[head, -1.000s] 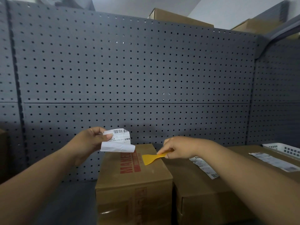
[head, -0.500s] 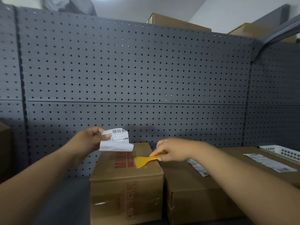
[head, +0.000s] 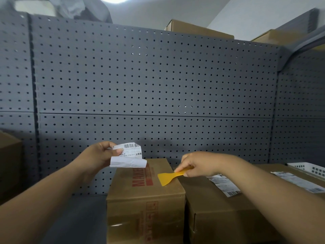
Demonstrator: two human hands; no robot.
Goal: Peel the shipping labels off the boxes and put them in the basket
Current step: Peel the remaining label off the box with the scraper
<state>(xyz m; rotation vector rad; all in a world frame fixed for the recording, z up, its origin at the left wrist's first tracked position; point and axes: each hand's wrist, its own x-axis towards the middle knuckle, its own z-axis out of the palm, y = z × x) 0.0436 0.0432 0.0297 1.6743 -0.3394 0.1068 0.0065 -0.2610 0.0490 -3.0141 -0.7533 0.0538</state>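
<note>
My left hand (head: 101, 156) pinches a peeled, curled white shipping label (head: 128, 157) in the air above the back left corner of a cardboard box with red print (head: 140, 189). Over that box's right side, my right hand (head: 198, 166) holds a yellow plastic scraper (head: 168, 177) with its blade pointing left. A larger box (head: 219, 208) to the right carries a stuck label (head: 223, 184). Another label (head: 299, 184) lies on a box at far right. The white basket (head: 311, 169) shows at the right edge.
A grey pegboard wall (head: 158, 85) stands close behind the boxes. A dark box (head: 8, 164) sits at the left edge. More cardboard boxes (head: 195, 29) rest on top of the shelving. Grey shelf surface (head: 73, 217) lies left of the printed box.
The view has tilted upward and shifted slightly. Both hands keep their grips, with the label and scraper in nearly the same places over the printed box.
</note>
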